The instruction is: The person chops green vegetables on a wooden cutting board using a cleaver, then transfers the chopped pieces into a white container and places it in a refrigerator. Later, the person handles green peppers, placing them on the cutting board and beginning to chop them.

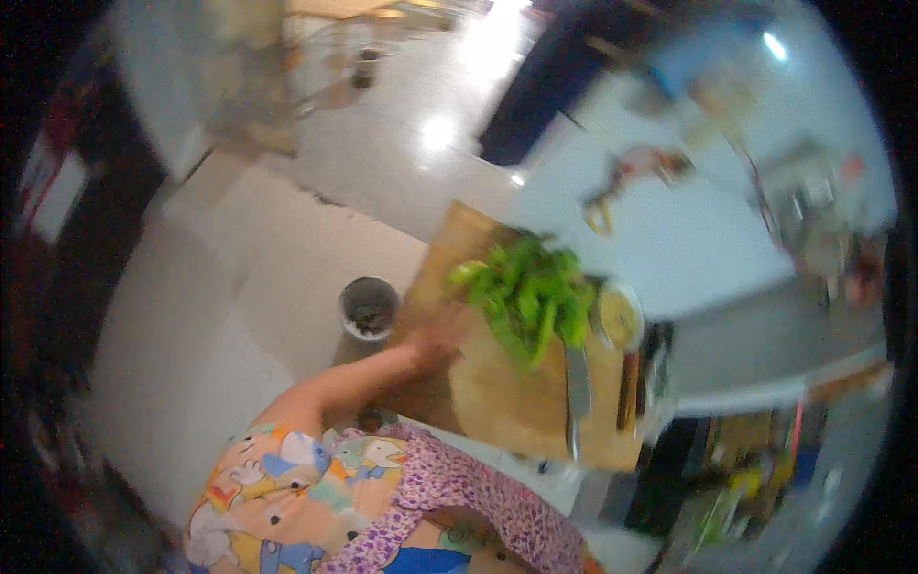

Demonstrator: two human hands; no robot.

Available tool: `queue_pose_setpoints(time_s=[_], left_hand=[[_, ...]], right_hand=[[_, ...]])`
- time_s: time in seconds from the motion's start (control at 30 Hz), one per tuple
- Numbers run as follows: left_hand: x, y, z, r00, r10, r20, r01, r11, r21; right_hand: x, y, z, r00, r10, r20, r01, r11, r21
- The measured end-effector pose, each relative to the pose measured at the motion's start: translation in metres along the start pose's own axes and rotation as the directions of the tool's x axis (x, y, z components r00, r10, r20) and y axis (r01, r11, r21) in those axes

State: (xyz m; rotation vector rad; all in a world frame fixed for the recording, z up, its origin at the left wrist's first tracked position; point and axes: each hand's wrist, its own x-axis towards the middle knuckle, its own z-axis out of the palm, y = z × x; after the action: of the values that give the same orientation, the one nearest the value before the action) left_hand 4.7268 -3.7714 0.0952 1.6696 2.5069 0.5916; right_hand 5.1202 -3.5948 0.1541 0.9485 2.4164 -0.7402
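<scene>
Bright green leafy vegetables [531,294] lie in a pile on a wooden cutting board [513,416]. My left hand [437,333] reaches over the board's left part, close beside the greens; blur hides its fingers and whether it touches them. A knife [577,394] with a broad metal blade lies on the board below the greens. To the right of the pile, a round pale dish [618,314] with something yellowish stands at the board's edge. A brown, narrow object [628,391] lies along the right side. My right hand is out of view.
Left of the board, a bin or bucket [369,308] with dark contents stands on the tiled floor. Beyond the board stretches a pale tabletop [688,237] with blurred items on it. Shelves with mixed goods [746,473] are at the lower right.
</scene>
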Motion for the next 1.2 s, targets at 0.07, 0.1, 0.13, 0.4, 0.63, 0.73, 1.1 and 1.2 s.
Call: queue_pose_setpoints(time_s=[0.07,0.1,0.13,0.4,0.63,0.73,1.1,1.2], left_hand=[[0.000,-0.007,0.005,0.993,0.098,-0.071,-0.086,0.983,0.162],[0.001,-0.011,0.004,0.996,0.046,-0.075,-0.042,0.998,0.045],[0.003,-0.013,0.001,0.993,0.095,-0.063,-0.084,0.983,0.161],[-0.001,0.018,-0.034,0.975,-0.155,-0.161,0.182,0.969,0.168],[-0.068,0.087,-0.004,0.873,-0.431,-0.230,0.475,0.858,0.195],[-0.123,0.126,0.021,0.810,-0.568,-0.148,0.587,0.783,0.208],[-0.054,0.328,0.242,0.526,-0.535,0.661,0.510,0.821,0.259],[0.052,0.408,0.307,0.589,-0.342,0.733,0.390,0.914,0.112]], right_hand=[[-0.025,0.019,0.025,0.995,0.098,-0.019,-0.096,0.991,0.092],[-0.038,0.029,0.041,0.984,0.176,-0.006,-0.173,0.974,0.144],[-0.048,0.038,0.056,0.965,0.260,0.026,-0.260,0.947,0.189],[-0.151,0.162,0.143,0.874,0.458,-0.160,-0.315,0.786,0.531],[-0.293,0.287,0.215,0.685,0.713,-0.151,-0.312,0.474,0.823],[-0.326,0.332,0.231,0.676,0.717,-0.171,-0.261,0.450,0.854],[-0.300,0.501,0.189,0.754,0.655,-0.047,-0.359,0.471,0.806],[-0.334,0.563,0.209,0.620,0.772,0.142,-0.321,0.084,0.943]])
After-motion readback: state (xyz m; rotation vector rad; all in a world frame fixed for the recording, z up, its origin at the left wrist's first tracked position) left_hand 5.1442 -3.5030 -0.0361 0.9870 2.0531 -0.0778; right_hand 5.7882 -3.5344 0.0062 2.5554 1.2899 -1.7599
